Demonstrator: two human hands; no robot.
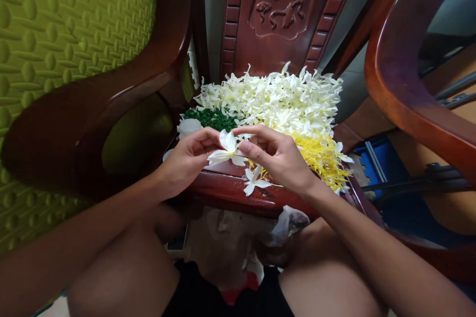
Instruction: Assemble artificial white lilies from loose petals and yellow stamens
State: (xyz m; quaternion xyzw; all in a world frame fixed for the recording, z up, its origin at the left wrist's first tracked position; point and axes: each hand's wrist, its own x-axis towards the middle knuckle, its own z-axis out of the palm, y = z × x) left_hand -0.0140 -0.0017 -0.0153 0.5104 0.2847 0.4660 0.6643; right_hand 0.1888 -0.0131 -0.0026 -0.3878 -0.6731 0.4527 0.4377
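A white flower with a yellowish centre (227, 149) is held between my two hands above the front edge of a dark red wooden seat (226, 195). My left hand (189, 161) pinches a petal on its left side. On the other side, the thumb and fingers of my right hand (278, 156) grip the flower near its centre. Just below my right hand, another white flower (255, 181) lies on the seat edge. Behind the hands are a large pile of white petals (282, 96), yellow strands (322, 153) and small dark green pieces (211, 119).
A whitish cup (189, 127) stands left of the green pieces. The carved chair back (278, 15) rises behind the pile. Curved wooden armrests stand left (92, 104) and right (394, 74). A plastic bag (288, 223) hangs below the seat edge, between the knees.
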